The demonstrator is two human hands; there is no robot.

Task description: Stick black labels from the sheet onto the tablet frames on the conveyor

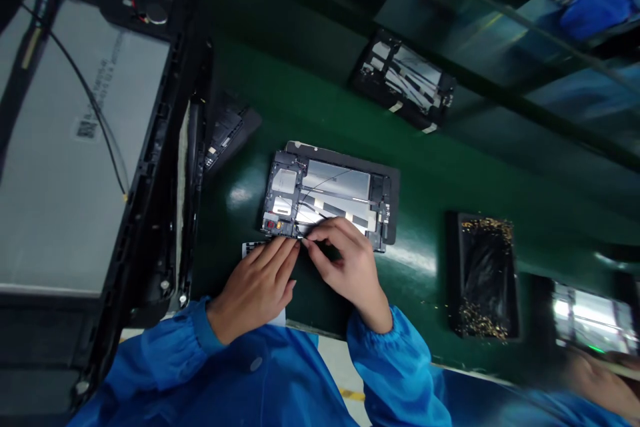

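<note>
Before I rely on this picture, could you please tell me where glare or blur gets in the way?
Head view: white glare streaks the green table beside the opened device; head view: the co-worker's hand at lower right is blurred; head view: the opened device is clearer, but what the right hand pinches, if anything, is too small to tell.

This looked like an electronics assembly workshop or factory floor. A long green worktop (310, 107) carried an opened tablet-like device (345, 180), its inner parts bare, and a second opened device (413, 73) lay farther back. A black tray (455, 280) held many tiny gold-coloured pieces. The blue work sleeves (395, 360) in front and a co-worker's hand (603, 383) near another device (593, 313) at the right suggested a shared production line.
</note>
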